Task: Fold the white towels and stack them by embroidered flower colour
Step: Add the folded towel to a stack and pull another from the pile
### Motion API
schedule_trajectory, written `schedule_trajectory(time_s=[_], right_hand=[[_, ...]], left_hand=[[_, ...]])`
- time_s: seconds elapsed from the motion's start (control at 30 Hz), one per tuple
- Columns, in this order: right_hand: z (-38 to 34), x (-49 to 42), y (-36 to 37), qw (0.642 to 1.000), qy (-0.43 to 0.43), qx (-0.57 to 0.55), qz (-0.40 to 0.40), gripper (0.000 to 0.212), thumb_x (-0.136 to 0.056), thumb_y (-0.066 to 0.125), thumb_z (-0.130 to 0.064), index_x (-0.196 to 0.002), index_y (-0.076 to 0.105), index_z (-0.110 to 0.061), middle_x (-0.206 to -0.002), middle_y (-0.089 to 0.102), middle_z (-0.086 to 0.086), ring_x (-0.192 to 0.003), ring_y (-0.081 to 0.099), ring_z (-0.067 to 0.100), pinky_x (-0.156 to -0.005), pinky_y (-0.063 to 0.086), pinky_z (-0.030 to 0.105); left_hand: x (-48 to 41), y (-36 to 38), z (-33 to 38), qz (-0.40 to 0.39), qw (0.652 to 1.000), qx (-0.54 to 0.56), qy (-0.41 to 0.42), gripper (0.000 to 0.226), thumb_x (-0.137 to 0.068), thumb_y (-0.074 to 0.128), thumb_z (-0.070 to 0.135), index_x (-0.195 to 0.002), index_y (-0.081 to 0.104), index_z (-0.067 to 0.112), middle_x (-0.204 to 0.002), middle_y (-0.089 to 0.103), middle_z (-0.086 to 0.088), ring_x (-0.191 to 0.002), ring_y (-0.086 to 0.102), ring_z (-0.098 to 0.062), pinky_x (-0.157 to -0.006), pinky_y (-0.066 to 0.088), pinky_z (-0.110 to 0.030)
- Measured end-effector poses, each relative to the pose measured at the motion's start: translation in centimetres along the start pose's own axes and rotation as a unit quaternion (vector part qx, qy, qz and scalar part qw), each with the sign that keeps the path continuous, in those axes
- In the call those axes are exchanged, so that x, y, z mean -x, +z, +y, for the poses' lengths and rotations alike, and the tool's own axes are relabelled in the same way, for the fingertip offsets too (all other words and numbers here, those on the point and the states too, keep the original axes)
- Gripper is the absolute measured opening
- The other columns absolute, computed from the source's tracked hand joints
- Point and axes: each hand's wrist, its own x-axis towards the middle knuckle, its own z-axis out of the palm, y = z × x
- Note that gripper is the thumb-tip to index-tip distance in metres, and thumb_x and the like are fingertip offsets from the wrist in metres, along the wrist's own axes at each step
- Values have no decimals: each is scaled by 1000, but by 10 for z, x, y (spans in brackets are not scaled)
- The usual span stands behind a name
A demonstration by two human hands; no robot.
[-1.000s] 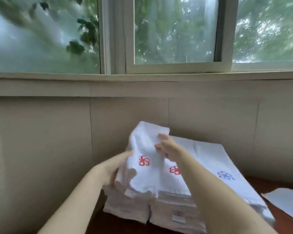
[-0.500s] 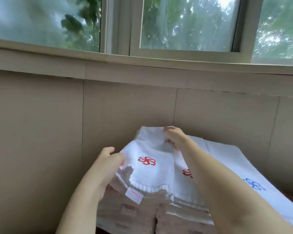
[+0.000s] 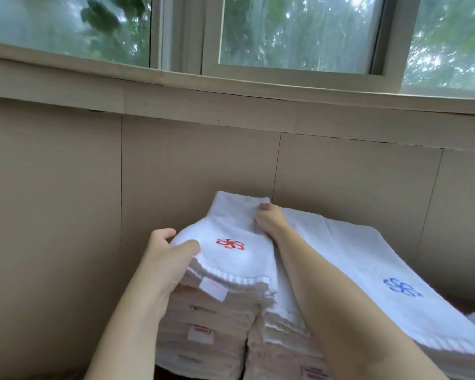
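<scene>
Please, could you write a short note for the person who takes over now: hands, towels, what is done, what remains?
Hands: left grip holds the left edge of the red-flower towel; right grip pinches its far fold.
That towel lies folded on the left stack, flower up; the blue-flower towel lies further right.
Done: this towel folded and placed.
Left: square it, let go; check the middle stack, whose flower the arm hides.

Folded white towel [image 3: 231, 250] with red flower atop left stack [image 3: 203, 325], blue-flower towel [image 3: 381, 270] on right
</scene>
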Motion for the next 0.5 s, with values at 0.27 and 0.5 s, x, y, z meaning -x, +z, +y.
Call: schedule_trajectory(time_s=[0.27,0.5], right_hand=[[8,-3,-7,991,32,-120,-44,52,-87,57,-3,-137,48,-15,-129,55,10,-111,58,28,-94,50,34],[9,-1,-6,964,-1,-266,0,46,-83,44,8,-112,55,-25,-101,57,5,-73,58,19,-64,49,28]], left_hand=[[3,-16,1,-43,993,-111,-12,94,-46,48,17,-136,38,40,-118,51,-3,-94,60,-31,-83,55,-46],[1,-14,1,-17,981,-194,15,87,-67,45,6,-143,27,44,-132,44,-3,-94,59,-29,-75,49,-36]])
